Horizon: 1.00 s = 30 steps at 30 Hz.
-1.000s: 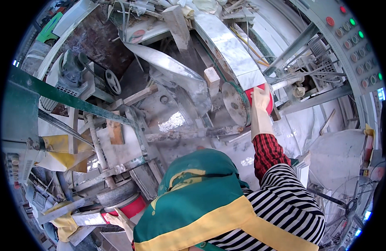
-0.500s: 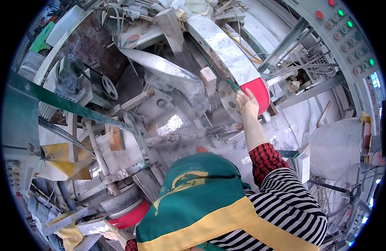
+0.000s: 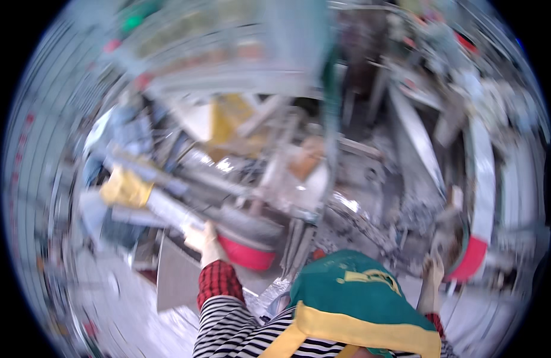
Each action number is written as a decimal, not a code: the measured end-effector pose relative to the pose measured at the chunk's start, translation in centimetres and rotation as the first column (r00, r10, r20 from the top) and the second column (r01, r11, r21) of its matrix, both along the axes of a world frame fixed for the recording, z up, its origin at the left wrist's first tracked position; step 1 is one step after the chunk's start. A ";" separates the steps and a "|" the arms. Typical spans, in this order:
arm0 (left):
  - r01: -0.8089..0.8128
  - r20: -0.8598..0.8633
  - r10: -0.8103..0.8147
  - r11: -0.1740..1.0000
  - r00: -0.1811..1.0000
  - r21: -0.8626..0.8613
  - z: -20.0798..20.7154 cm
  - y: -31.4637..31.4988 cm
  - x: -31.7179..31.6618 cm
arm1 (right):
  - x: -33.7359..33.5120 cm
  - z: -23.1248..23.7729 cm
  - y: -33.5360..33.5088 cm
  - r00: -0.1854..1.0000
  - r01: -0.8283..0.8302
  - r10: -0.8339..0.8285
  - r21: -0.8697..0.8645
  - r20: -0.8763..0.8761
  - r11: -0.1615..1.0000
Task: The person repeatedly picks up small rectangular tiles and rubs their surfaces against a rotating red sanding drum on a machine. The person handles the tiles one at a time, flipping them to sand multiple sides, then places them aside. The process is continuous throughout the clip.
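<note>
Blur hides finger state; left hand (image 3: 202,238) touches red-rimmed drum (image 3: 247,253), right hand (image 3: 433,267) beside red-tipped curved guard (image 3: 470,258), steadying.

Single view: head-worn fisheye camera, looking steeply down and forward from above the wearer's chest. Wearer's green and yellow garment (image 3: 362,301) fills the lower centre; grey machinery (image 3: 299,179) occupies the middle and upper field at arm's reach. Edges curve toward the rim; frame motion-blurred. No second view.
</note>
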<state>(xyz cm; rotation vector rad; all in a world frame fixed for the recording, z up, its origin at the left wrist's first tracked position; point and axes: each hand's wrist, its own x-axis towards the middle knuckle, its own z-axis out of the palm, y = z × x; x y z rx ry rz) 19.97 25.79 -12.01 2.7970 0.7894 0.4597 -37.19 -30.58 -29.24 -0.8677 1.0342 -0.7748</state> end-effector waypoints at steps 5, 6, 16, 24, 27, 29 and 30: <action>0.068 -0.064 -0.089 0.958 0.994 -0.278 0.0 -1.3 -4.1 | 8.3 1.4 -1.6 0.984 -0.150 0.158 0.096 -0.087 0.984; 0.070 0.037 -0.061 0.944 0.997 -0.324 -1.4 -2.3 -6.2 | 9.3 1.5 -1.9 0.976 -0.210 0.216 0.137 -0.035 0.968; 0.325 0.071 -0.364 0.708 0.929 -0.627 3.2 -6.3 -14.1 | 27.9 6.2 4.8 0.597 -0.802 0.800 0.079 0.064 0.592; 0.732 0.431 -0.700 0.195 0.570 -0.652 9.3 -19.4 -15.9 | 34.4 24.0 16.8 0.296 -0.952 0.948 -0.043 0.117 0.303; 0.597 0.426 -0.755 -0.058 0.499 -0.800 10.1 -23.1 -16.6 | 34.5 24.2 14.8 0.314 -0.931 0.949 -0.198 -0.001 0.308; 0.279 0.492 -0.466 -0.454 0.736 -0.847 9.7 -24.7 -17.6 | 33.4 25.4 12.6 0.256 -0.944 0.936 -0.145 0.241 0.295; 0.178 0.466 -0.500 -0.520 0.730 -0.836 10.7 -25.1 -17.8 | 32.7 25.6 12.1 0.314 -0.928 0.921 -0.132 0.231 0.349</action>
